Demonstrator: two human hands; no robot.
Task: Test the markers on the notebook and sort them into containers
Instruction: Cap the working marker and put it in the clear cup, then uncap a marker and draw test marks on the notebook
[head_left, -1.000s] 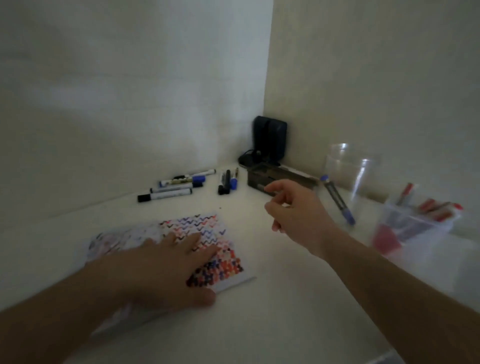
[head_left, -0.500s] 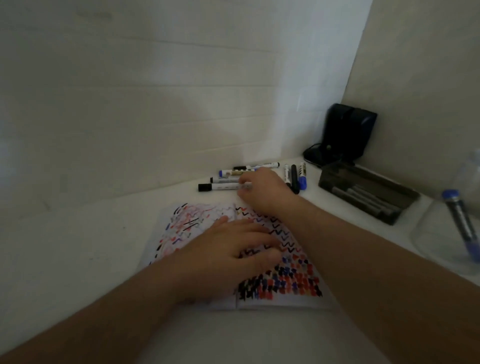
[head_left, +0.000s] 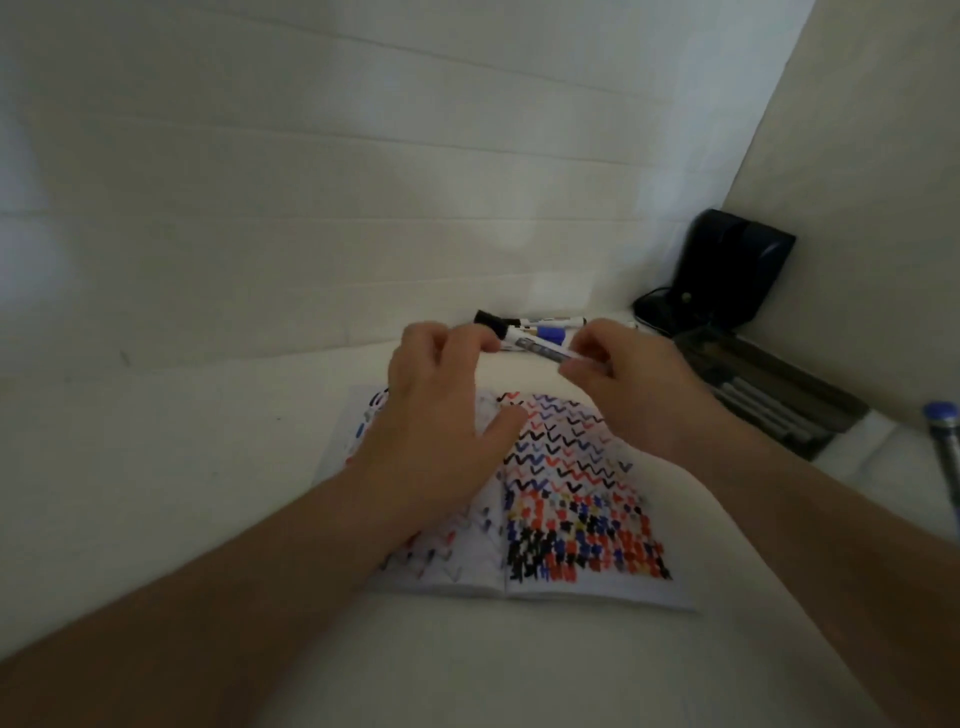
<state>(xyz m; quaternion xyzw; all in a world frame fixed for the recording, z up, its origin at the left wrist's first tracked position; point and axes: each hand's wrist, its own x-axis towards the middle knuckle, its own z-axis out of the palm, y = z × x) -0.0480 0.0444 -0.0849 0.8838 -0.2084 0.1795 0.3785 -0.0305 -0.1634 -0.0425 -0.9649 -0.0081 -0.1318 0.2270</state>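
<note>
No text, brand or number can be read. The marker (head_left: 537, 347) held between the left hand (head_left: 441, 395) and the right hand (head_left: 618, 384) carries a dark printed label, too blurred to make out. The notebook (head_left: 571, 499) below the hands bears only coloured zigzags and dashes, no writing.

Notebook (head_left: 571, 493) covered in red, blue, black zigzag marks

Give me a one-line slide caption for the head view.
Both hands, left and right, hold a black-capped marker above the scribbled notebook.
</note>
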